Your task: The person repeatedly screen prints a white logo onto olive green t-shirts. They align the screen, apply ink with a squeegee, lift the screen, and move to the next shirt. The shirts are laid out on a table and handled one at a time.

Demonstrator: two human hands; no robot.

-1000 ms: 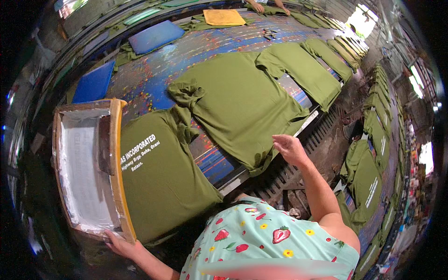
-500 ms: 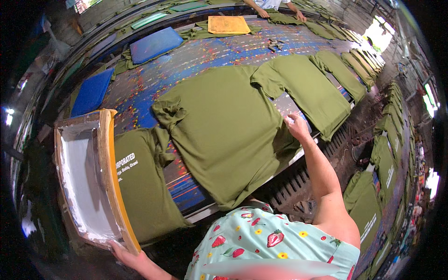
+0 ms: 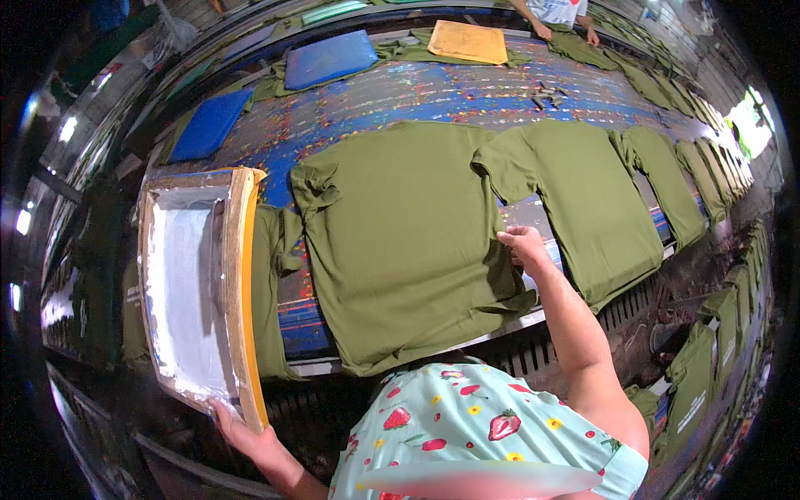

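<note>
My left hand [image 3: 243, 431] is closed on the near end of a screen-printing frame [image 3: 242, 308], a wooden rectangle with white-smeared mesh and a yellow edge. The frame is held tilted above the left T-shirt [image 3: 268, 325], hiding much of it. Directly ahead, an olive-green T-shirt [image 3: 400, 242] lies spread over the long table, its left sleeve bunched. At its right edge my right hand [image 3: 527, 244] has thumb and fingers pinched together on the cloth, which falls in folds below.
More green T-shirts [image 3: 596, 208] lie along the paint-spotted table [image 3: 400, 92] to the right. Across it are blue boards [image 3: 332, 60] and a yellow board [image 3: 468, 42]. Another person's hands [image 3: 543, 32] handle a shirt on the far side. Printed shirts [image 3: 692, 400] lie behind at right.
My right hand has moved from the gap between shirts to the middle shirt's right edge and pinched it. The frame, in my left hand, now covers the left shirt's print. The view has shifted.
</note>
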